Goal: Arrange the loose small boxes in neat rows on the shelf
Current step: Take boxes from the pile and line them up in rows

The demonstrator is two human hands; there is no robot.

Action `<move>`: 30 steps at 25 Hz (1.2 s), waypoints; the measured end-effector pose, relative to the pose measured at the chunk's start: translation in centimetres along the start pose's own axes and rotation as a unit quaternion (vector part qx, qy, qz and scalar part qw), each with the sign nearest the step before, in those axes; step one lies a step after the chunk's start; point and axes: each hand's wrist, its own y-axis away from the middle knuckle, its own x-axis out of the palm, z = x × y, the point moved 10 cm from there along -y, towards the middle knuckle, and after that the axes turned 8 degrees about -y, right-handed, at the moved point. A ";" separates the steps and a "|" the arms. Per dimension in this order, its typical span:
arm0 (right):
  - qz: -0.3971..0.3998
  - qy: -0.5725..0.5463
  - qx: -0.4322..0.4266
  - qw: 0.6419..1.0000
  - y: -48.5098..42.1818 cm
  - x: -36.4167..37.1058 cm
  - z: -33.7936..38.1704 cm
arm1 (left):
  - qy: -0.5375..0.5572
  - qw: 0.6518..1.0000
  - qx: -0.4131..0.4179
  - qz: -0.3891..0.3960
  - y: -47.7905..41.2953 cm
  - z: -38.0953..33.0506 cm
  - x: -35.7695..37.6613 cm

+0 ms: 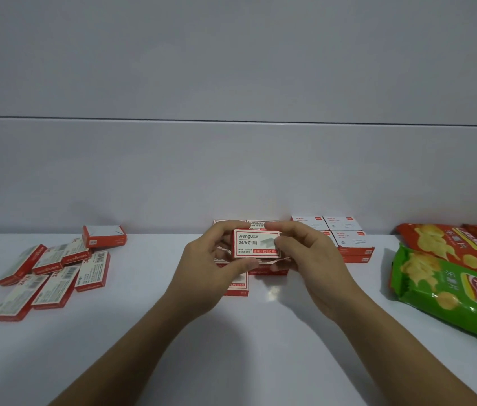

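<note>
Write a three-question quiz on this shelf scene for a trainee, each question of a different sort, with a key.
1. True or false: the staple box is held by the left hand alone.
2. Pick one: the scattered boxes lie A) to the left of the hands, B) to the right of the hands, C) on the floor.
3. Fill in: the chip bag nearest the camera is ____ in colour.

Key
1. False: the right hand grips it too.
2. A.
3. Green.
</note>
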 end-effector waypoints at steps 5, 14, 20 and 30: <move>0.052 0.400 -0.246 0.881 1.7 1.9 4.4 | 0.004 1.000 -0.007 0.000 -0.4 0.2 -0.6; 0.093 0.541 -0.253 0.796 1.8 2.9 5.2 | -0.183 0.981 0.036 0.043 -0.8 -0.8 -1.5; 0.064 0.569 -0.191 0.798 2.5 -0.8 2.5 | -0.423 0.896 0.117 0.062 1.6 0.3 -1.1; 0.041 0.610 -0.229 0.757 3.5 0.4 -0.4 | -0.384 0.911 0.088 0.119 2.5 1.8 1.0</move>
